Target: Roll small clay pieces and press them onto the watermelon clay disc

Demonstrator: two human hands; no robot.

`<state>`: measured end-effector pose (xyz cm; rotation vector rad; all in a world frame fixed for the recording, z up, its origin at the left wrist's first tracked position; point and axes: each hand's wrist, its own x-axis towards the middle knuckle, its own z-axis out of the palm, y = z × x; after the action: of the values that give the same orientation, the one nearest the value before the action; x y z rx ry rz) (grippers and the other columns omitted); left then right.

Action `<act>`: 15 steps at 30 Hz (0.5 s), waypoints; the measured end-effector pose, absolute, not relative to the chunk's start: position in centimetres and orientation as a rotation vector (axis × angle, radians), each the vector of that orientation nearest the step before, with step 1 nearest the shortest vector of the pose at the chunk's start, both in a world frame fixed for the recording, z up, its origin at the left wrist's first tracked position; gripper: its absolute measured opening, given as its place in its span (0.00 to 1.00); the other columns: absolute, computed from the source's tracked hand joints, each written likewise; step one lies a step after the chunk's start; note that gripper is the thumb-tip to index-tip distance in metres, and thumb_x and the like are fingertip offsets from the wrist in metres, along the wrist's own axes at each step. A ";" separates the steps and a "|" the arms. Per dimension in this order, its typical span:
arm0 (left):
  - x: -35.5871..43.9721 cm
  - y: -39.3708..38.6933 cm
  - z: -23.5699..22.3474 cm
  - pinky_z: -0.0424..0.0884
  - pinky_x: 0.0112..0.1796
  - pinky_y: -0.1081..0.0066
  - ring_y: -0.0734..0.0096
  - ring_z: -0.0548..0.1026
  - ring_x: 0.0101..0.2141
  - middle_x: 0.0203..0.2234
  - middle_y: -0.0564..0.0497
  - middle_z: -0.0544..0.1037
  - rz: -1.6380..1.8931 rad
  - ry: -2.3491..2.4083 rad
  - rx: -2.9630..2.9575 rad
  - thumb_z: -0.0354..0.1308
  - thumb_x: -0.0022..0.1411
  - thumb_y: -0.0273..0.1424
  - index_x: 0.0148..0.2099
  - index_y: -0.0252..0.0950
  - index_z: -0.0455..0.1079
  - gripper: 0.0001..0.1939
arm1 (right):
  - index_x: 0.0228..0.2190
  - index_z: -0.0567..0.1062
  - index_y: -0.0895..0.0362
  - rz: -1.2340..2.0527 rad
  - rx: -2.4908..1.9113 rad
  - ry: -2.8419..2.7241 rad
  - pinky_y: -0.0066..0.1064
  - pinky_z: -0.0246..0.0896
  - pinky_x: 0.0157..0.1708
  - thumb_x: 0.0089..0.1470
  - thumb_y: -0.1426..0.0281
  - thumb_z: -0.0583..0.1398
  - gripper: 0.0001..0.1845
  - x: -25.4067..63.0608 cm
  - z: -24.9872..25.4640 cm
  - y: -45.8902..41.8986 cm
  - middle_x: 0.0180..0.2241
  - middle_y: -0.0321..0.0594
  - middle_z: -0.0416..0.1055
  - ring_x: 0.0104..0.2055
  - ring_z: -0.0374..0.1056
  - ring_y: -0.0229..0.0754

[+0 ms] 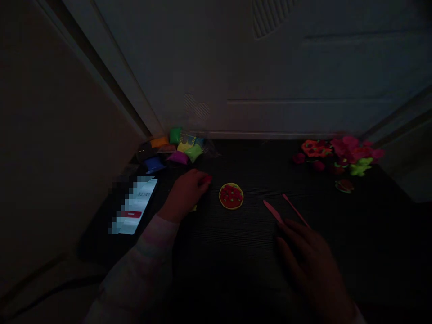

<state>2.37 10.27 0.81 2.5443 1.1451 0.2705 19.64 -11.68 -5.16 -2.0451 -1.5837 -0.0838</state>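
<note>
The table is dimly lit. My left hand [185, 194], closed, pinches a small lump of red modelling clay [206, 179] at its fingertips. Just right of it lies a round clay pizza [231, 196] with a yellow rim, red top and small green bits. A bit of yellow clay [193, 209] peeks out beneath my left hand. My right hand [312, 258] rests low over the table, fingers stretched and apart. Its fingertips lie at the near end of a pink plastic knife [272, 210]; whether they touch it is unclear. Beside the knife lies a thin pink modelling stick [295, 209], partly covered by that hand.
Several coloured clay packets [178, 150] are piled at the back left. A lit phone [138, 207] lies at the left edge. Colourful clay pieces [347, 153] cluster at the back right, with a small red-and-green piece [344, 186] in front. A white panelled door [263, 76] stands behind.
</note>
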 end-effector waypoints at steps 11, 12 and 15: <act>0.6 1.3 3.1 0.64 0.34 0.76 0.75 0.70 0.32 0.29 0.52 0.74 0.431 0.621 2.152 0.52 0.53 0.28 0.33 0.36 0.70 0.07 | 0.40 0.69 0.53 0.318 -1.605 -1.442 0.29 0.67 0.35 0.50 0.69 0.54 0.13 14.0 0.0 -9.8 0.36 0.39 0.72 0.37 0.68 0.39; 0.4 0.8 2.9 0.65 0.34 0.76 0.74 0.70 0.31 0.28 0.52 0.74 0.426 0.625 2.123 0.52 0.52 0.27 0.33 0.36 0.70 0.07 | 0.39 0.70 0.54 0.366 -1.570 -1.447 0.30 0.66 0.36 0.50 0.70 0.54 0.12 13.3 0.3 -9.5 0.37 0.40 0.72 0.38 0.68 0.39; -0.6 -0.2 2.3 0.64 0.33 0.74 0.73 0.70 0.31 0.29 0.51 0.74 0.454 0.693 2.045 0.52 0.51 0.28 0.33 0.36 0.71 0.07 | 0.36 0.72 0.54 0.479 -1.535 -1.434 0.30 0.66 0.36 0.51 0.71 0.54 0.10 12.0 0.1 -9.3 0.35 0.40 0.72 0.37 0.68 0.38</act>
<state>-0.64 -0.15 2.35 2.0453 0.6929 0.4540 11.99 -9.32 0.10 -1.5354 -1.4340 0.4792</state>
